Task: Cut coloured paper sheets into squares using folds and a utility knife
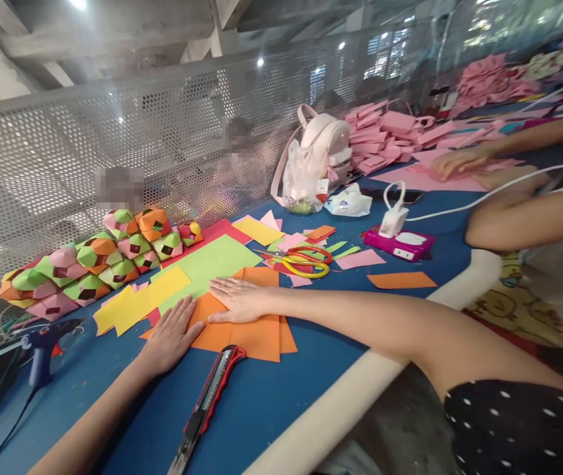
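Observation:
Both palms press down on a stack of orange paper (256, 330) lying on the blue table. My left hand (169, 333) lies flat at its left edge, fingers stretched out. Across its upper part rests my right hand (241, 300), also flat with fingers spread. Just below the stack is a red and black box cutter (212, 389), its top end touching or very near the orange paper. Green paper (212, 264) and yellow sheets (142, 300) lie beyond my hands. Scissors (305, 262) with red and yellow handles sit on paper scraps to the right.
Folded paper balls (98, 264) are piled by the mesh barrier. A blue glue gun (41, 359) stands at left. A purple power strip (400, 243), a plastic bag (303, 178) and a backpack (328, 142) are at right. Another person's hand (459, 161) rests on pink paper.

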Demonstrator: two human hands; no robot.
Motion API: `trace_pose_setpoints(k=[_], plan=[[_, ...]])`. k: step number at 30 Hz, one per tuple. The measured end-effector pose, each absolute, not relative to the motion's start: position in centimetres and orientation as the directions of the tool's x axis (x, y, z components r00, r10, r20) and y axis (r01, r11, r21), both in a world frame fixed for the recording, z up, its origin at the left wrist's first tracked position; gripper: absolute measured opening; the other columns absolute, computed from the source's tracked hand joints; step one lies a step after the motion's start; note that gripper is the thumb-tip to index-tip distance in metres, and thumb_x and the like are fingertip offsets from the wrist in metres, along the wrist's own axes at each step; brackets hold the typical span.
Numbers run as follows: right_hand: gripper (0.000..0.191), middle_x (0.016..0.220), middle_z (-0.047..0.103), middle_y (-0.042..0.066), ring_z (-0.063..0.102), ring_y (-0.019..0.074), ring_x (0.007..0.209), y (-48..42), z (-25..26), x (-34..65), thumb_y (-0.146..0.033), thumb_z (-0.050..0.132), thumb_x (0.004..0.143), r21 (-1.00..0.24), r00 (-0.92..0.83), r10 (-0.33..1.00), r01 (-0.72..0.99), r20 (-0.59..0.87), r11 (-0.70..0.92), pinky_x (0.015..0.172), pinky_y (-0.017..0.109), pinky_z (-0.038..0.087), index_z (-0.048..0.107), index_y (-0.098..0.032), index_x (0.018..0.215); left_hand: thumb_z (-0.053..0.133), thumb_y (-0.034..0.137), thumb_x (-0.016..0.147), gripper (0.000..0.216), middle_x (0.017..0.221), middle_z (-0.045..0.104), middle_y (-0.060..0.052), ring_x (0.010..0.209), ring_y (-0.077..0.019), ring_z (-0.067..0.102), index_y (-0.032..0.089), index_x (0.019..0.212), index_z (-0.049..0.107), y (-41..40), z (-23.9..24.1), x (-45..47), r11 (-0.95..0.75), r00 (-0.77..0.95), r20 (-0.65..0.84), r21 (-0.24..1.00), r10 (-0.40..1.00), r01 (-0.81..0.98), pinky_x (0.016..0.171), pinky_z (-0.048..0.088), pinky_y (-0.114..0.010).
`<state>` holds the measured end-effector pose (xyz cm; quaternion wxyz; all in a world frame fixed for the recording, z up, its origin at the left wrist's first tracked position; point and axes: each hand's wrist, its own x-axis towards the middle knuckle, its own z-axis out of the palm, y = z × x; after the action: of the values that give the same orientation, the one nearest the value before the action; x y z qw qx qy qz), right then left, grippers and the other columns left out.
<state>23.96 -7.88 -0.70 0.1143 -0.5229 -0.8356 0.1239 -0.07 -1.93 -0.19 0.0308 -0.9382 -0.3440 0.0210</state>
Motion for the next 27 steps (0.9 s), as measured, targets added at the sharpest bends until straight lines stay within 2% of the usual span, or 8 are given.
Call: trace_pose_setpoints(k=[3, 6, 12, 18, 22, 27], plan=[[0.099, 0.159, 0.008, 0.02, 0.007, 0.03, 0.149, -7.6, -0.7, 24.7, -0.074, 0.027, 0.091, -0.318, -0.381, 0.922, 0.869, 0.062, 0.38, 0.121, 0.042, 0.01, 0.017, 0.002, 0.152, 0.024, 0.053, 0.099, 0.063, 0.158, 0.026, -0.012, 0.146, -0.026, 0.025, 0.018, 0.152, 0.028, -0.9, -0.4, -2.6, -0.757, 0.762, 0.027, -0.098, 0.647, 0.646, 0.116, 0.029, -0.048], [0.097, 0.159, 0.011, 0.019, 0.01, 0.0301, 0.148, -7.5, -0.6, 25.7, -0.073, 0.03, 0.09, -0.325, -0.329, 0.941, 0.884, 0.08, 0.337, 0.121, 0.041, 0.012, 0.021, 0.002, 0.152, 0.025, 0.054, 0.098, 0.065, 0.157, 0.029, -0.013, 0.146, -0.0268, 0.027, 0.015, 0.151, 0.031, -0.1, -0.3, -5.3, -0.705, 0.712, 0.044, -0.102, 0.701, 0.701, 0.116, 0.03, -0.048], [0.091, 0.159, 0.019, 0.018, 0.017, 0.0322, 0.147, -7.0, -1.3, 27.0, -0.07, 0.033, 0.089, -0.352, -0.271, 0.954, 0.887, 0.131, 0.3, 0.121, 0.044, 0.016, 0.03, -0.002, 0.15, 0.024, 0.055, 0.095, 0.069, 0.157, 0.031, -0.012, 0.147, -0.028, 0.024, 0.014, 0.151, 0.032, -1.1, 0.5, -7.9, -0.574, 0.575, 0.016, -0.018, 0.818, 0.818, 0.118, 0.023, -0.051], [0.091, 0.157, 0.028, 0.015, 0.022, 0.0346, 0.145, -6.4, -2.4, 27.4, -0.073, 0.035, 0.087, -0.364, -0.279, 0.944, 0.873, 0.177, 0.326, 0.12, 0.047, 0.019, 0.037, -0.005, 0.147, 0.022, 0.054, 0.097, 0.068, 0.158, 0.029, -0.01, 0.148, -0.0237, 0.022, 0.012, 0.149, 0.036, -2.0, 0.8, -7.4, -0.537, 0.538, 0.001, 0.028, 0.843, 0.843, 0.121, 0.018, -0.045], [0.09, 0.154, 0.033, 0.019, 0.025, 0.0365, 0.144, -6.4, -2.6, 27.6, -0.073, 0.032, 0.089, -0.345, -0.289, 0.939, 0.875, 0.187, 0.338, 0.119, 0.049, 0.02, 0.04, -0.002, 0.144, 0.022, 0.056, 0.097, 0.066, 0.156, 0.034, -0.009, 0.147, -0.0228, 0.026, 0.015, 0.146, 0.041, -2.3, 0.9, -7.1, -0.549, 0.547, 0.038, 0.08, 0.836, 0.832, 0.122, 0.018, -0.044], [0.079, 0.146, 0.045, 0.019, 0.038, 0.0361, 0.137, -6.2, -2.8, 28.0, -0.069, 0.028, 0.093, -0.236, -0.326, 0.91, 0.892, 0.255, 0.386, 0.113, 0.05, 0.031, 0.051, -0.005, 0.134, 0.023, 0.059, 0.097, 0.069, 0.153, 0.039, -0.011, 0.144, -0.0235, 0.031, 0.012, 0.142, 0.046, -2.5, 0.9, -6.9, -0.576, 0.568, 0.093, 0.127, 0.818, 0.808, 0.121, 0.02, -0.043]])
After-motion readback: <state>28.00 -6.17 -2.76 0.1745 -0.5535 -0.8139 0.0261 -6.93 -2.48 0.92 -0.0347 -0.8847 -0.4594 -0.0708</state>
